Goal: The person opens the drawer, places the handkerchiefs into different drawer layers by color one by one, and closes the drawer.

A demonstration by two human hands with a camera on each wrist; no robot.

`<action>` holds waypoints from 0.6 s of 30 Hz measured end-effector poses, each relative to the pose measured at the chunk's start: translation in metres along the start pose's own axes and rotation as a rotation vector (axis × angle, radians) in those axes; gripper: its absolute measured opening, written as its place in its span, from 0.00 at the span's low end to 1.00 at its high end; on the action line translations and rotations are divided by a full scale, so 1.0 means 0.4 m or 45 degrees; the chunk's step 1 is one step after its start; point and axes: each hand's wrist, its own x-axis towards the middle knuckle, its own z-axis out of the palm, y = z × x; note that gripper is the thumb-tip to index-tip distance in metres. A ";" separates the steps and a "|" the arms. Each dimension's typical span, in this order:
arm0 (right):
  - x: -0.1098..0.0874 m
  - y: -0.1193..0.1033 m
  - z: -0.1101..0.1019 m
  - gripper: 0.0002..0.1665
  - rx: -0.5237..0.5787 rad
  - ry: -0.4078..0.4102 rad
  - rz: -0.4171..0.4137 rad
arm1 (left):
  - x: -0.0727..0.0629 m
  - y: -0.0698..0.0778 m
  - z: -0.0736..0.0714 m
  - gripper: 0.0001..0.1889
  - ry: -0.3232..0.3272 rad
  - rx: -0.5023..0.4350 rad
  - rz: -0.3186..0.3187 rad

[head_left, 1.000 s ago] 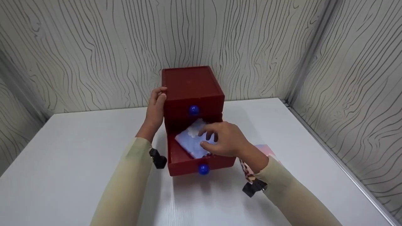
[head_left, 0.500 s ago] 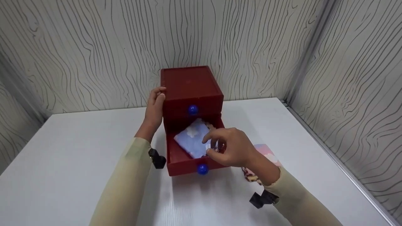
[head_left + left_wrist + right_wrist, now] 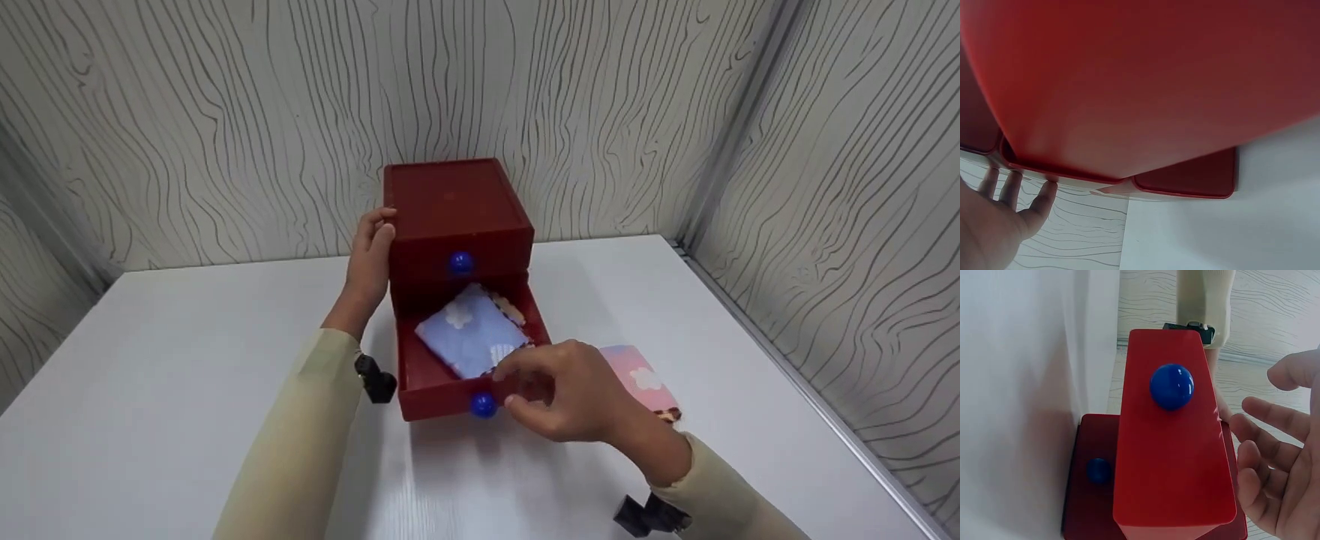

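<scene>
A red cabinet (image 3: 454, 199) with blue knobs stands on the white table, its middle drawer (image 3: 442, 403) pulled out. Inside that drawer lies a folded light-blue cloth (image 3: 472, 334) with a white flower patch and a patterned edge. My left hand (image 3: 369, 262) rests against the cabinet's left side; in the left wrist view its extended fingertips (image 3: 1050, 188) touch the red edge. Just in front of the drawer's right front corner is my right hand (image 3: 574, 390), its fingers loosely bent and holding nothing. In the right wrist view the hand (image 3: 1292, 455) is beside the drawer front (image 3: 1174, 455).
A folded pink cloth (image 3: 634, 375) lies on the table (image 3: 187, 390) right of the drawer, partly hidden by my right hand. Below the pulled-out drawer another blue knob (image 3: 1099, 471) shows on the cabinet. Wood-patterned walls (image 3: 315, 112) stand behind and to the right.
My right hand has moved from above the blue cloth toward me and to the right, uncovering more of the cloth. The left hand stays on the cabinet's side.
</scene>
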 end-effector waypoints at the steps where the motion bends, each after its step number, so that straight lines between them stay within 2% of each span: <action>1: -0.005 -0.003 0.002 0.08 0.006 -0.012 0.010 | 0.000 0.001 0.001 0.19 0.000 -0.006 -0.001; 12: -0.031 -0.023 0.028 0.14 0.010 -0.168 0.190 | -0.001 0.000 0.002 0.18 0.012 -0.056 0.009; 18: -0.034 -0.019 0.045 0.17 -0.029 -0.192 0.179 | 0.000 0.001 0.002 0.18 -0.001 -0.062 0.023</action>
